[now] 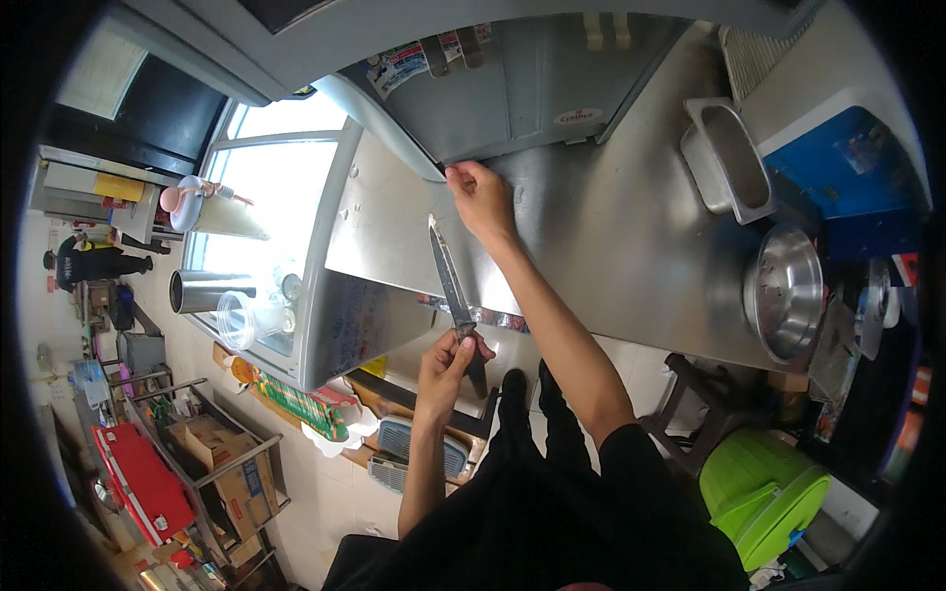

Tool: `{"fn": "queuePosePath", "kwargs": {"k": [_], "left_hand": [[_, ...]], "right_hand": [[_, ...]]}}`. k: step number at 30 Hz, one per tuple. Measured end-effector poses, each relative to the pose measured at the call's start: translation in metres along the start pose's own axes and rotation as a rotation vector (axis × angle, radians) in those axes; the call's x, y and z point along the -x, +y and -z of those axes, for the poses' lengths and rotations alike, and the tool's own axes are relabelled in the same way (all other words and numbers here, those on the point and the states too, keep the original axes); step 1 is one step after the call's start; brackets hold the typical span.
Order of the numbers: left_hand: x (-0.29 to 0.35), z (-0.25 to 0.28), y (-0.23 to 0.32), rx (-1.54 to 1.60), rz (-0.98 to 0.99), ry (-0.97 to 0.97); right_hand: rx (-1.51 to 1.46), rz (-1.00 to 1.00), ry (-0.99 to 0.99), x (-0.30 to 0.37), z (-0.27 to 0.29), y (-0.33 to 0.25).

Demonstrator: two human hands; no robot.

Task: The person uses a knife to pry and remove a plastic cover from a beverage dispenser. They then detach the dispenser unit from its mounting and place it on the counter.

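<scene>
My left hand [448,372] is closed round the dark handle of a long knife [449,271]. The blade points up and away, tilted slightly left, with pale marks near its tip. My right hand [481,204] reaches to the lower left corner of a grey boxy appliance [453,108]. Its fingers are pinched together at that bottom edge; what lies between them, if anything, is hidden. Beneath both, a steel counter [611,236] stretches to the right.
A steel pan [724,163] and a steel bowl [786,293] stand at the right. Below the counter are a dark stool [690,414] and a green bin [759,492]. Clear plastic cups [241,320] sit on the left ledge. A person [94,264] is far left.
</scene>
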State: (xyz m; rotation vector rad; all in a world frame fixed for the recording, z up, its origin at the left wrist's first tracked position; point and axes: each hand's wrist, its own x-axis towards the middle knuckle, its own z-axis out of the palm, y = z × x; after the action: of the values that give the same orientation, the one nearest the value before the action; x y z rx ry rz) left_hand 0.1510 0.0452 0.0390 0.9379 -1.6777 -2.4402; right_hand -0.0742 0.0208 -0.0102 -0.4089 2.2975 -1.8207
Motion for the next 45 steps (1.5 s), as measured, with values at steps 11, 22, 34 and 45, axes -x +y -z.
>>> {"fn": "queuePosePath", "kwargs": {"k": [11, 22, 34, 45], "left_hand": [[0.007, 0.031, -0.008, -0.017, 0.017, 0.131], [0.006, 0.03, -0.002, -0.015, 0.013, 0.169], [0.012, 0.035, -0.002, -0.038, -0.031, 0.109], [0.012, -0.01, 0.021, -0.022, 0.009, -0.018]], "right_hand": [[0.369, 0.294, 0.236, -0.001, 0.066, 0.02], [0.771, 0.067, 0.393, -0.011, 0.058, 0.004], [0.849, 0.002, 0.333, -0.011, 0.082, 0.016], [1.055, -0.281, 0.811, 0.129, 0.397, 0.009]]}}
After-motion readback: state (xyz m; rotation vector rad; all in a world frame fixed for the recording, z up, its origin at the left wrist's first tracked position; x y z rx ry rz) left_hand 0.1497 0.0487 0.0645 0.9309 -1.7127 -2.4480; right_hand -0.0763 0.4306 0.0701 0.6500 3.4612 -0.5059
